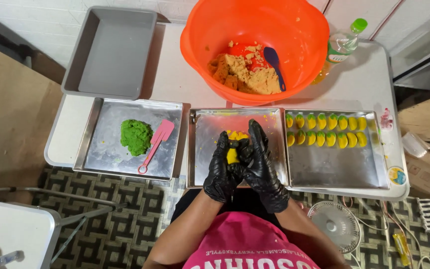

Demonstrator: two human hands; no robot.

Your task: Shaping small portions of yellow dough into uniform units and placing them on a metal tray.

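Left hand and right hand, pressed together, cup yellow dough; it looks soft and sticky, best cradled in the palms

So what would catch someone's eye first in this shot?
Probably the big orange bowl at the top, holding tan crumbly dough and a blue spoon. Then the black-gloved left hand and right hand pressing yellow dough above the middle tray.
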